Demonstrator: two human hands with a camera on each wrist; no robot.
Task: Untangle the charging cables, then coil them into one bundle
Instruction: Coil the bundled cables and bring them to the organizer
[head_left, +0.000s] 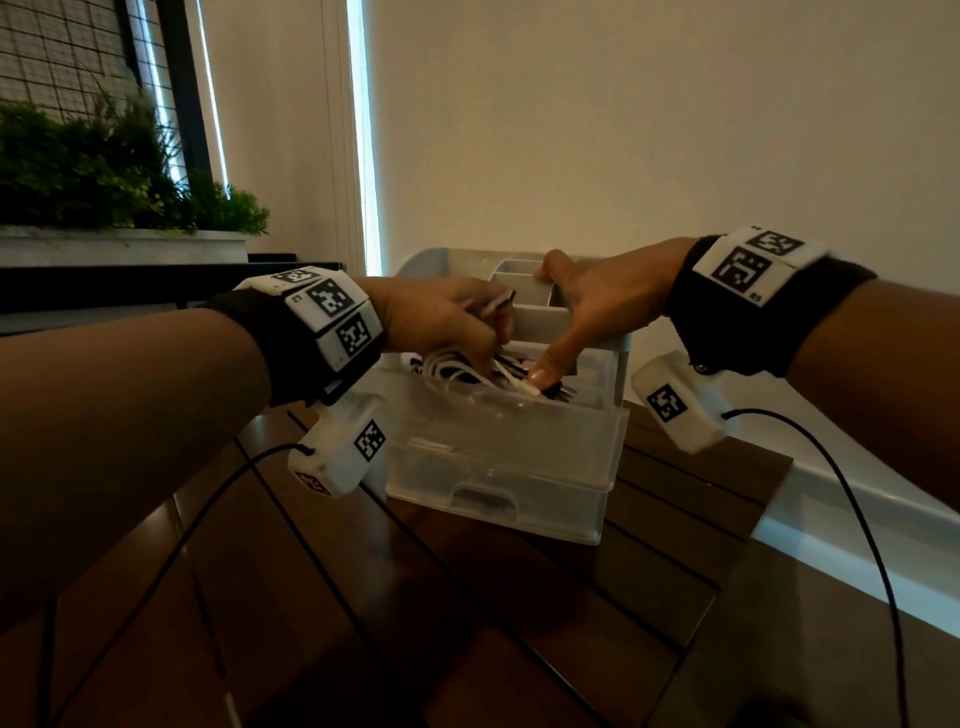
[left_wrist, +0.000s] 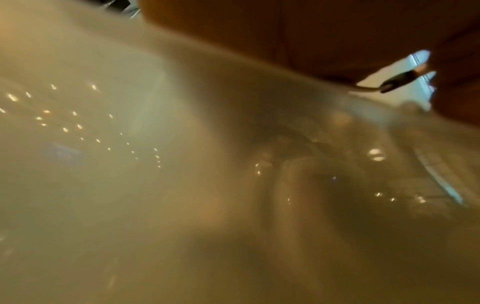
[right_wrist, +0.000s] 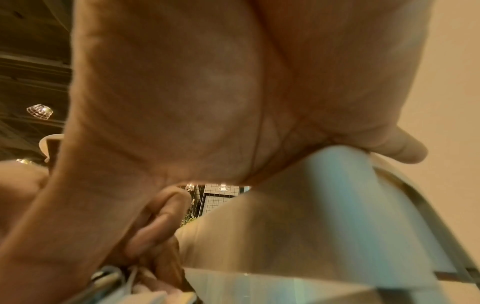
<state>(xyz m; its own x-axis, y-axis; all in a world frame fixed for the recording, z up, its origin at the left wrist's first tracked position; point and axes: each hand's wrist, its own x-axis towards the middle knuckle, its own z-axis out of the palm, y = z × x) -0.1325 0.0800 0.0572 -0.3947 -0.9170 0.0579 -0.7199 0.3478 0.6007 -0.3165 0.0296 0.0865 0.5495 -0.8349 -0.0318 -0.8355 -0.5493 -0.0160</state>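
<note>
A tangle of white and black charging cables (head_left: 457, 371) lies in the open top drawer of a translucent plastic organizer (head_left: 498, 447). My left hand (head_left: 447, 322) reaches into the drawer, its fingers curled round several cable strands. In the blurred left wrist view a dark plug (left_wrist: 397, 81) sticks out past the hand. My right hand (head_left: 587, 301) grips the organizer's top tray, fingers hooked over a divider. Its thumb points down and touches a white plug (head_left: 527, 388). In the right wrist view the palm (right_wrist: 182, 92) sits on the organizer's edge (right_wrist: 311, 205).
The organizer stands on a dark slatted wooden table (head_left: 519, 623), near its far right corner. A closed lower drawer (head_left: 483, 493) sits under the open one. Black sensor wires (head_left: 291, 499) hang from both wrists. A planter with greenery (head_left: 104, 171) stands at the back left.
</note>
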